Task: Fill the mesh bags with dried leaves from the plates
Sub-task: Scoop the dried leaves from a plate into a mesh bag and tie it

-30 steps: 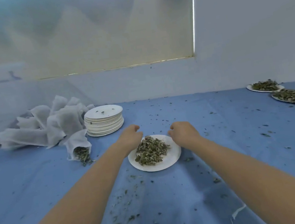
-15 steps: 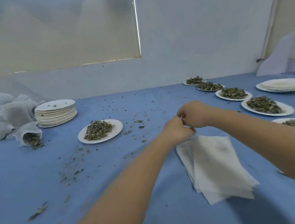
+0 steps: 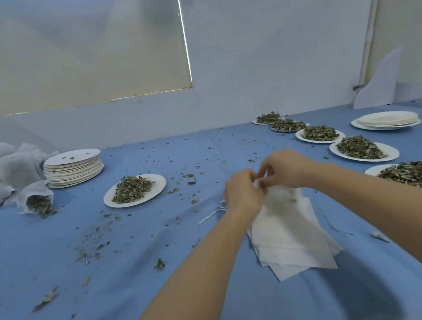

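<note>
**Both hands working the top of a flat mesh bag**

You are holding your left hand and right hand together over the far end of a stack of flat white mesh bags, which is lying near the middle of the counter, toward its right side. The fingers of both hands are curling in and pinching the upper edge of the top bag; the bag mouth itself is hidden behind them. A thin white drawstring is trailing out to the left of the stack.

Left of your hands, a white paper plate is carrying a heap of dried leaves. Along the right side of the counter, a row of leaf-filled plates is running toward the far edge. A stack of empty plates is sitting at the far left, and a smaller stack at the far right.

Beside the left stack, a filled mesh bag is lying on its side with leaves spilling from its open mouth. Behind it, a pile of puffed white bags is resting against the left edge. Loose leaf crumbs are lying scattered across the blue cover.
</note>
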A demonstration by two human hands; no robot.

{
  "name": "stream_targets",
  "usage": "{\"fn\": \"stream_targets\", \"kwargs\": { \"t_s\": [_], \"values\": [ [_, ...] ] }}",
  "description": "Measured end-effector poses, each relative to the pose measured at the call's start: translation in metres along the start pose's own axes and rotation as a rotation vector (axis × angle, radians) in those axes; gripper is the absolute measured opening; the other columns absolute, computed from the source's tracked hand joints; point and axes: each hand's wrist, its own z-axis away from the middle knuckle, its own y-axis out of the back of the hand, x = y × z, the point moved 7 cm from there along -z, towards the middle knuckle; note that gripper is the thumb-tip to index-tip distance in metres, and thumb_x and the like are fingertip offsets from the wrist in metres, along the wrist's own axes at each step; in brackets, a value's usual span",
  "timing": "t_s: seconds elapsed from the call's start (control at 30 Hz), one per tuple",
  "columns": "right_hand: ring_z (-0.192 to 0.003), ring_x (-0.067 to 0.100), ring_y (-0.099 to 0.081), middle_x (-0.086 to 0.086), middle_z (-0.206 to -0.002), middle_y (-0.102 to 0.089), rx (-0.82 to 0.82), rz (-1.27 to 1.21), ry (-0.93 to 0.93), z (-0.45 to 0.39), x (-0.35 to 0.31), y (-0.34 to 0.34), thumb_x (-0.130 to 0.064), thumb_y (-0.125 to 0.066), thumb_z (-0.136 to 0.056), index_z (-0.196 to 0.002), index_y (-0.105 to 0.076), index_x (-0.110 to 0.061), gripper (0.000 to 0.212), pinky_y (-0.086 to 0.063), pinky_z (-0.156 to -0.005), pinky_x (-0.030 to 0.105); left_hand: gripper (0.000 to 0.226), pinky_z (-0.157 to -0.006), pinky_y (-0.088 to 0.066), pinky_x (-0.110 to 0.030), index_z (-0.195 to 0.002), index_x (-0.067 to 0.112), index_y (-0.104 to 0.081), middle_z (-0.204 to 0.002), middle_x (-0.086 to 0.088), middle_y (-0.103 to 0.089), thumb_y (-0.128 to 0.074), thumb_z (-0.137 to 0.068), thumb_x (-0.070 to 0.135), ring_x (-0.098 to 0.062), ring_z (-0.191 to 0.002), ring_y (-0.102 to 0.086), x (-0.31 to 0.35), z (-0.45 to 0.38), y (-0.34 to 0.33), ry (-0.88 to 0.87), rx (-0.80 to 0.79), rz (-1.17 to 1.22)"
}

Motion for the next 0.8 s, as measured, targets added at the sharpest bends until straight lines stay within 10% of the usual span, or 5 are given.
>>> {"fn": "stream_targets", "kwargs": {
  "t_s": [0.23,0.5,0.8],
  "values": [
    [-0.085,0.016,-0.061,0.006,-0.092,-0.069,0.349,-0.437,0.082,-0.011,-0.019,0.043,-0.022,-0.069,-0.084,-0.094,-0.066,-0.02,0.01,-0.042,-0.068,0.022,0.025,-0.046,-0.036,-0.006,-0.111,0.016,-0.055,-0.099,0.002,-0.059,-0.052,-0.093,0.033,-0.006,-0.07,-0.054,-0.007,-0.019,0.052,0.114,0.04,0.34],
    [-0.07,-0.005,-0.057,-0.02,-0.076,-0.061,0.52,-0.648,0.166,-0.046,-0.071,0.074,-0.037,-0.078,-0.073,-0.08,-0.064,-0.025,0.02,-0.037,-0.057,0.001,0.022,-0.073,-0.044,-0.023,-0.088,0.016,-0.067,-0.091,0.004,-0.066,-0.051,-0.094,0.03,-0.011,-0.088,-0.058,-0.009,-0.05,0.143,-0.036,0.262,0.239],
    [-0.062,-0.005,-0.057,-0.018,-0.063,-0.062,0.594,-0.75,0.199,-0.111,-0.107,0.072,-0.027,-0.074,-0.079,-0.078,-0.066,-0.028,0.008,-0.037,-0.055,0.002,0.018,-0.054,-0.038,-0.01,-0.08,0.023,-0.062,-0.075,0.013,-0.059,-0.05,-0.093,0.026,-0.001,-0.061,-0.054,-0.041,-0.094,0.193,-0.035,0.348,0.104]
  ]
}}
